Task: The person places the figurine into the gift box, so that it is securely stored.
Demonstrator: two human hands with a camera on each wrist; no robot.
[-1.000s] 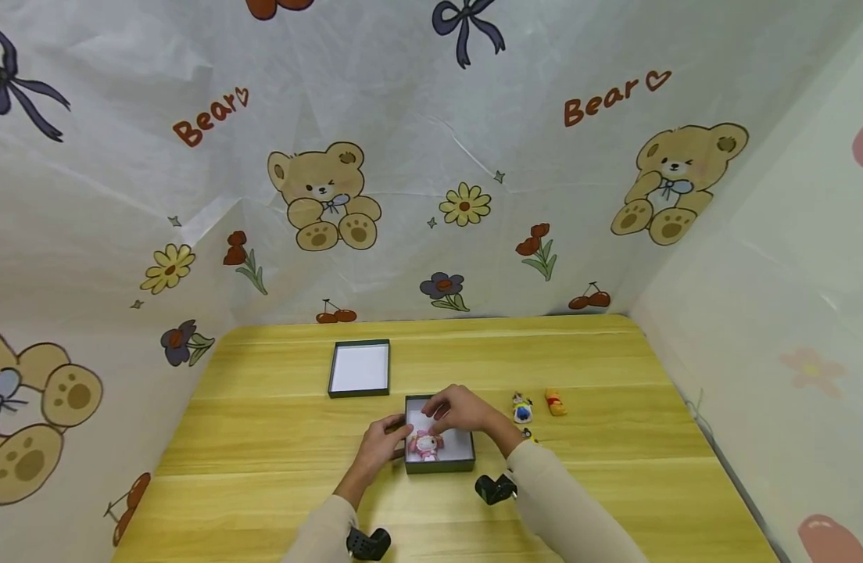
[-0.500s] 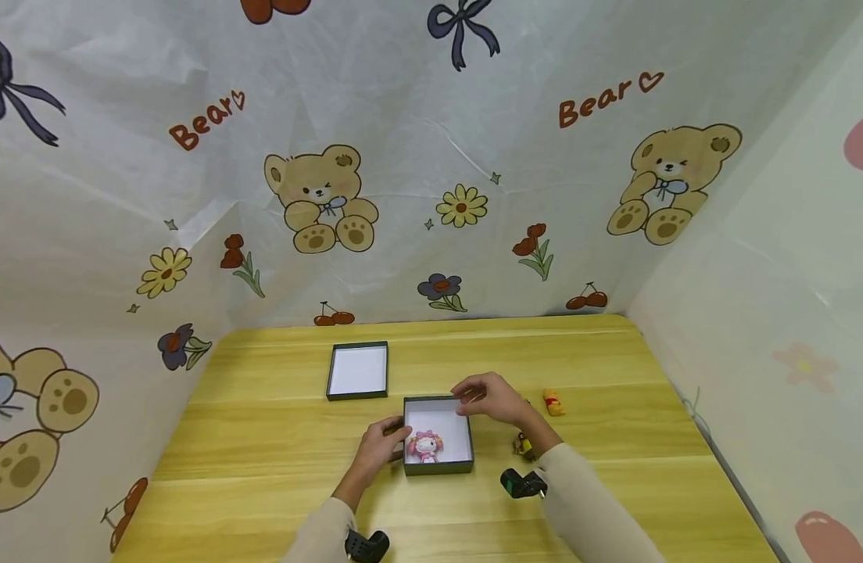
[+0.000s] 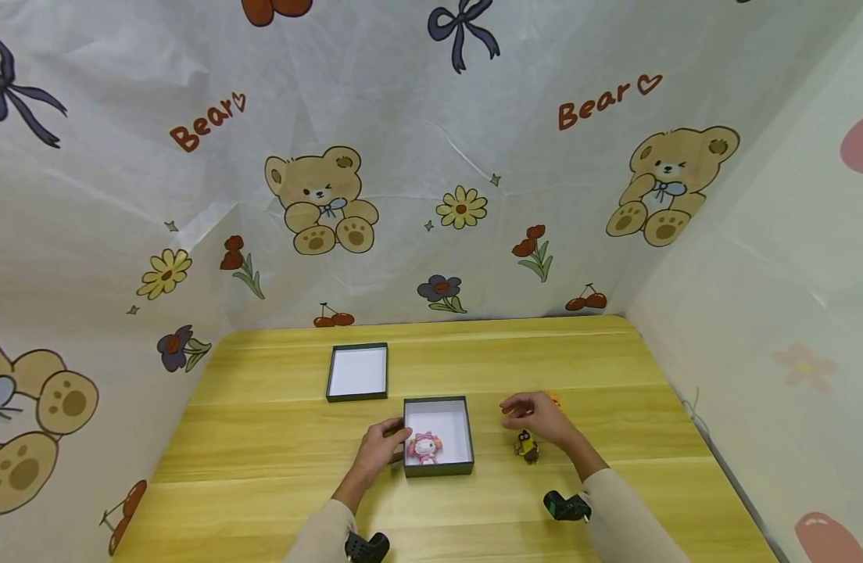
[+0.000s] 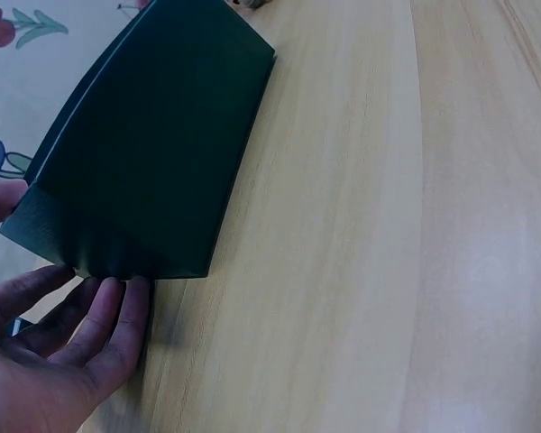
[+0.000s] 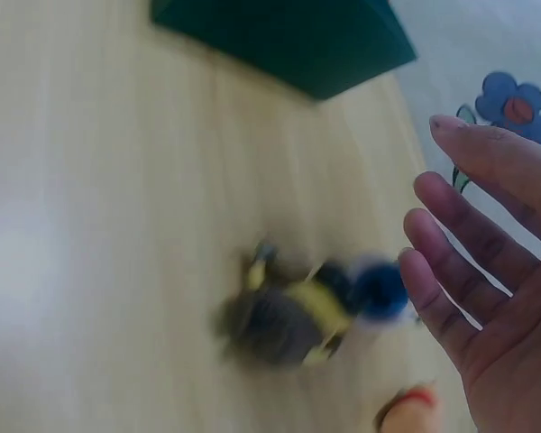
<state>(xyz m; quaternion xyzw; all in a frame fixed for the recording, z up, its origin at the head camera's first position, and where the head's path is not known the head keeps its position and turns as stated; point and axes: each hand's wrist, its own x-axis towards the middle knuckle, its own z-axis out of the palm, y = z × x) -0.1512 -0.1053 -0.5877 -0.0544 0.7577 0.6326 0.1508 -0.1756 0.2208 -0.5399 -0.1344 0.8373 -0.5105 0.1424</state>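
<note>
- The left hand [image 3: 380, 450] holds the left wall of a square, dark green, white-lined box [image 3: 438, 470], thumb at the rim, fingertips outside; a sideways push could slide it on the yellow wood-grain tabletop [image 3: 284, 438].
- In the box's near left corner lies a small pink-and-white figurine [image 3: 425, 447]; a jolt could shift it.
- Right of the box, a small yellow-and-black figurine [image 3: 526, 446] lies just nearer the person than the right hand; a low palm could knock it.
- The right hand [image 3: 540, 416], loosely spread and empty, is near a blurred figurine with a round blue part [image 5: 379, 289]; tight spacing could make it catch 2 at once.
- Beyond, an orange-yellow figurine with a red band [image 5: 409, 415] is partly hidden in the head view, so knuckles might bump it.
- Farthest, a shallow dark green, white-lined lid [image 3: 359, 371] seems safe.
</note>
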